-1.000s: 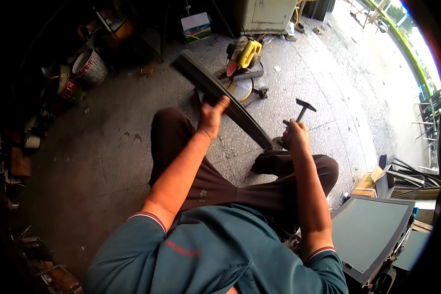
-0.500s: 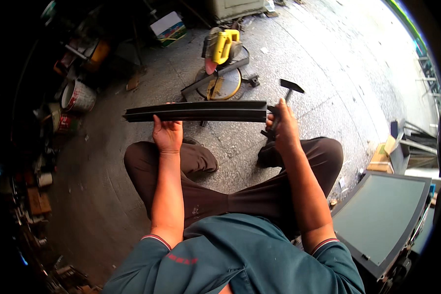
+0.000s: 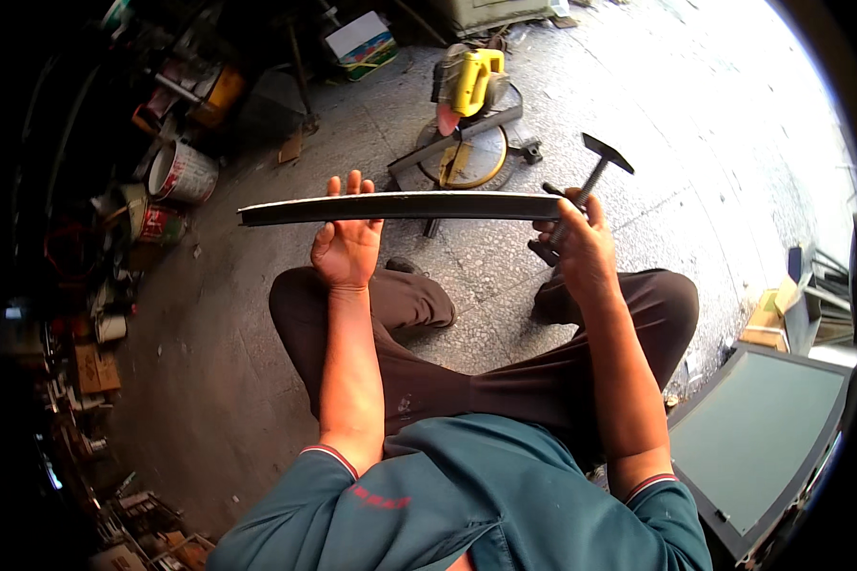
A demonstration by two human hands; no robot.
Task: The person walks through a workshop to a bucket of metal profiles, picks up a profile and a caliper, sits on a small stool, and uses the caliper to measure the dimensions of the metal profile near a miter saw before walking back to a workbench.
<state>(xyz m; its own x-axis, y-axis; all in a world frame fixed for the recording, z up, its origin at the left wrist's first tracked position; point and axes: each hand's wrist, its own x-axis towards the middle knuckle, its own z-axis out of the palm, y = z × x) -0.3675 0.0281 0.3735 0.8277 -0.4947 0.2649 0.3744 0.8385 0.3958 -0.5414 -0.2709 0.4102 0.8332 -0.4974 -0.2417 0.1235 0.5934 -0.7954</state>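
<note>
A long black metal profile (image 3: 448,206) lies crosswise in front of me, its upper edge showing a thin light line. My left hand (image 3: 347,251) supports it left of the middle, thumb on the near side and fingertips stretched up past the far edge. At the right end, my right hand (image 3: 587,249) pinches the profile and also holds a hammer (image 3: 607,155), whose dark head points up and away. Small dark parts show by the right fingers; I cannot make out what they are.
Beyond the profile a yellow miter saw (image 3: 478,81) stands on the speckled floor. A white bucket (image 3: 183,172) and clutter line the left. At the right are a framed glass panel (image 3: 767,428) and a cardboard box (image 3: 767,322) with metal lengths beside it. My knees are bent on both sides.
The profile has rolled, so its grooved face is now turned away and a narrower side shows. My left fingers have stretched up beyond its far edge. The view has shifted slightly.
</note>
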